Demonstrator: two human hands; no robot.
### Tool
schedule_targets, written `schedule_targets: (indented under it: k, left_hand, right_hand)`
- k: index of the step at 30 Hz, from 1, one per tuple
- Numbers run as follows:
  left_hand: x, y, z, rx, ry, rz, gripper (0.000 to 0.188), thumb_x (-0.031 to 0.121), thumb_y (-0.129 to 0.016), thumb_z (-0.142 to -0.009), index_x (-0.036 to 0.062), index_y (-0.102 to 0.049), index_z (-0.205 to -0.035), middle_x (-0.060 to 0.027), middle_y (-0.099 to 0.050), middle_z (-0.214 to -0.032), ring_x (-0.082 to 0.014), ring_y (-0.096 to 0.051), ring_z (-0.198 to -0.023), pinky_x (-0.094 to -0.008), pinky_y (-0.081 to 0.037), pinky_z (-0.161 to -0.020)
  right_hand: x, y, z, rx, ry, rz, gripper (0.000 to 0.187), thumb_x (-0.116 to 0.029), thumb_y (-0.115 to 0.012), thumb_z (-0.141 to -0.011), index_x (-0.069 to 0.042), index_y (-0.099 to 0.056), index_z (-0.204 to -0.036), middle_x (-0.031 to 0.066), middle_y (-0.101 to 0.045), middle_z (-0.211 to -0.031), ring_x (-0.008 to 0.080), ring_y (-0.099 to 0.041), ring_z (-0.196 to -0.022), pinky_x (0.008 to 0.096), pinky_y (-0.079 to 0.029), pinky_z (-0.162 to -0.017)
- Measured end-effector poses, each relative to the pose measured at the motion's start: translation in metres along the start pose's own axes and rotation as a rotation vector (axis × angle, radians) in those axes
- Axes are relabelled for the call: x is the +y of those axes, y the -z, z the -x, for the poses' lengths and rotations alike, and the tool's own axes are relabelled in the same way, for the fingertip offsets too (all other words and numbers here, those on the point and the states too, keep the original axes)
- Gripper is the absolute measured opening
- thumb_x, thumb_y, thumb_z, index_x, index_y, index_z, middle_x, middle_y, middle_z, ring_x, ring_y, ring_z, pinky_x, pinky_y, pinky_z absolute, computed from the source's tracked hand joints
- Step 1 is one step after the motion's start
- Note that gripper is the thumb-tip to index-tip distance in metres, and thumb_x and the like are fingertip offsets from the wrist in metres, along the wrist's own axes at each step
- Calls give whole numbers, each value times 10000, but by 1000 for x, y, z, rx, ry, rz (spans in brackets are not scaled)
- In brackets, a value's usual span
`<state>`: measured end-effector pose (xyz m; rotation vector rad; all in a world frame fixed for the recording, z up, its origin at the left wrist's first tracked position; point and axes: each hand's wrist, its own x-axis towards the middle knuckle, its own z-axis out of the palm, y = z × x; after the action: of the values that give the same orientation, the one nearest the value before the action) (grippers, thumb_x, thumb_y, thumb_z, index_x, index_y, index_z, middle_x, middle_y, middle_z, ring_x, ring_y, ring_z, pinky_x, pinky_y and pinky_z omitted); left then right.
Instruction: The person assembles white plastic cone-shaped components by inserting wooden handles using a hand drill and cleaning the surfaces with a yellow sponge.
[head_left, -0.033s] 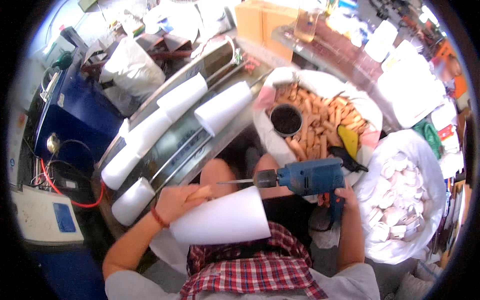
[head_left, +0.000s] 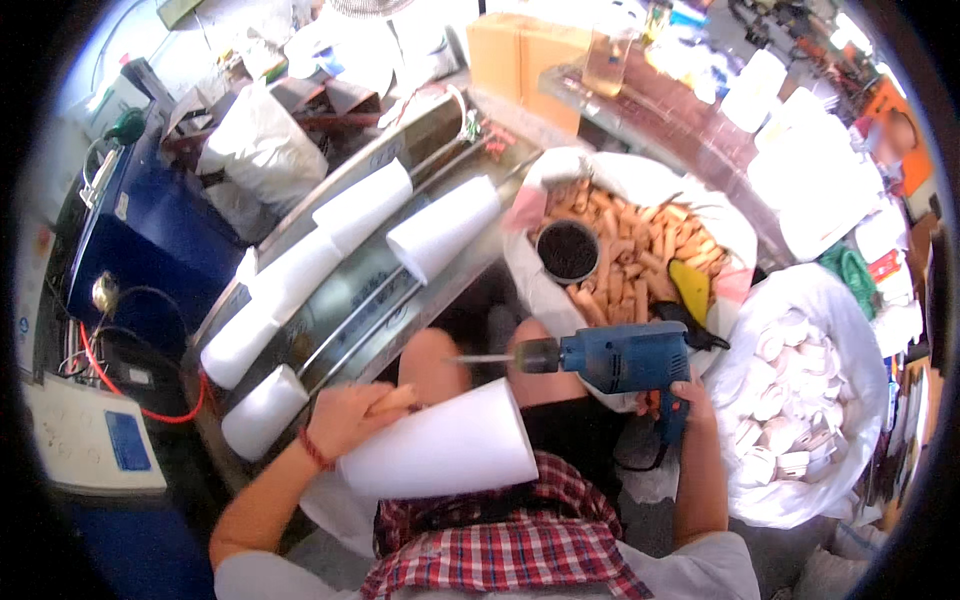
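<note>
My left hand [head_left: 345, 425] is closed round a short tan peg-like piece [head_left: 392, 400], wood-like in colour. Directly below it, a white tapered cylinder [head_left: 440, 440] lies across my lap, and the hand overlaps its narrower end. Whether the hand also grips the cylinder I cannot tell. My right hand [head_left: 692, 400] is wrapped round the handle of a blue power drill [head_left: 625, 358]. The drill lies level, its thin bit [head_left: 485, 358] pointing left toward the tan piece, with a small gap between the tip and that piece.
Ahead left, a long metal trough [head_left: 350, 330] has rods and several white tapered cylinders [head_left: 445, 230] on it. A sack [head_left: 535, 270] holds tan pieces, a dark-filled cup [head_left: 568, 250] and a yellow-black tool [head_left: 690, 290]. At right stands a white bag [head_left: 860, 400] of white pieces.
The drill's tip sits slightly farther from the tan piece. Both hands keep their grip. The whole view has shifted a little.
</note>
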<state>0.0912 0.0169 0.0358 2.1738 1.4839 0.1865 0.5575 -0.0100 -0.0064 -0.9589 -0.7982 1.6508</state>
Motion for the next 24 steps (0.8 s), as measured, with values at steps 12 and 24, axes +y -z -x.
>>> schedule_targets:
  k: [12,24]
  left_hand:
    - [46,12,39,-543,-57,74,615,677,-584,-754,71,-496,-692,-138,-546,-590,-336,-574,-580,-406,-431,-538]
    - [32,-9,52,113,-15,829,738,431,-703,-768,17,-353,-1269,-120,-520,-1173,-204,-580,-930,-305,-459,-778]
  right_hand:
    - [-47,0,-167,302,280,-268,334,-305,-592,-881,8,-567,-997,115,-634,-857,227,-625,-734,297,-514,-635]
    - [-89,-8,-141,254,-7,1433,292,-269,-633,-848,18,-656,-894,93,-659,-727,160,-635,-636,277,-509,-608]
